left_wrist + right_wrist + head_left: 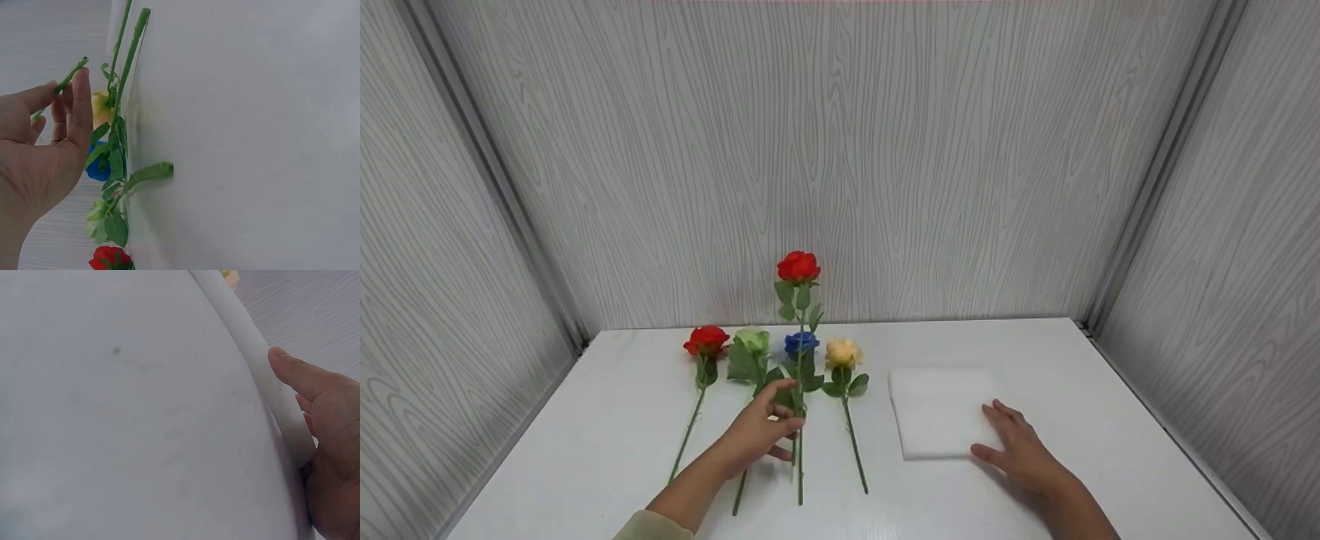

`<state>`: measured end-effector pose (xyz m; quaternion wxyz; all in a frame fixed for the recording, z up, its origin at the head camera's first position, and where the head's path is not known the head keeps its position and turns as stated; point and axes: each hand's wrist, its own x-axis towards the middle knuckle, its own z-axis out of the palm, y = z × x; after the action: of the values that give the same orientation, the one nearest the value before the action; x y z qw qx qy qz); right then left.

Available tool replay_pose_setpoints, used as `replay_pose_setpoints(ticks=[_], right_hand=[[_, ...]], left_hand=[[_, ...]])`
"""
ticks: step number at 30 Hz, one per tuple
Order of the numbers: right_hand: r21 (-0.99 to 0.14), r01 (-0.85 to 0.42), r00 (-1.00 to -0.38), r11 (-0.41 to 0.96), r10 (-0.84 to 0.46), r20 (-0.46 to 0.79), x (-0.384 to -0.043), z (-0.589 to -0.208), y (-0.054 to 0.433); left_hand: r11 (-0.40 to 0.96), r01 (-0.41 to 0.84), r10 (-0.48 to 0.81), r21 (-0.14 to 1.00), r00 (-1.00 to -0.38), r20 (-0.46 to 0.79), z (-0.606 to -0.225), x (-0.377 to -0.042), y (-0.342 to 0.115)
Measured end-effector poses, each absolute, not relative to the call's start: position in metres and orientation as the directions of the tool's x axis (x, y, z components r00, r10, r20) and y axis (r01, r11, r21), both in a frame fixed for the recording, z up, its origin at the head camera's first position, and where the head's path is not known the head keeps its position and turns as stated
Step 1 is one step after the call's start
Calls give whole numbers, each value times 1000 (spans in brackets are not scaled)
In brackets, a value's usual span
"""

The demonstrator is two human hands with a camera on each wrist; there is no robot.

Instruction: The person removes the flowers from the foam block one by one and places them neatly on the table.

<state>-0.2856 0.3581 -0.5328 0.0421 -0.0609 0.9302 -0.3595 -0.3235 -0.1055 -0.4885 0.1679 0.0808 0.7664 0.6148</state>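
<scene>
My left hand (756,433) pinches the lower stem of a red rose (799,267), whose bloom points toward the back wall. The end of that held stem (72,75) pokes out past the fingertips in the left wrist view. Beneath the held rose lies a blue rose (801,343). My right hand (1024,452), fingers loosely spread, rests at the right edge of a flat, white, soft-looking square pad (937,416). Up close in the right wrist view, the thumb lies along the rounded edge of that pad (247,343).
Left of the blue rose lie a pale green rose (753,341) and another red rose (706,340). A yellow rose (843,352) lies to its right. The white table (562,442) is enclosed by wood-grain panels (840,150) behind and at both sides.
</scene>
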Motion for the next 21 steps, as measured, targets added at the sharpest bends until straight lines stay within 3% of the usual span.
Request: replay_pose_setpoints(ticks=[9, 21], right_hand=[[-673, -93, -989, 734, -147, -24, -287, -531, 359], [-660, -90, -988, 746, -150, -35, -289, -535, 360]], left_hand=[[282, -132, 264, 951, -942, -208, -487, -319, -123], [294, -105, 254, 950, -950, -183, -485, -307, -154]])
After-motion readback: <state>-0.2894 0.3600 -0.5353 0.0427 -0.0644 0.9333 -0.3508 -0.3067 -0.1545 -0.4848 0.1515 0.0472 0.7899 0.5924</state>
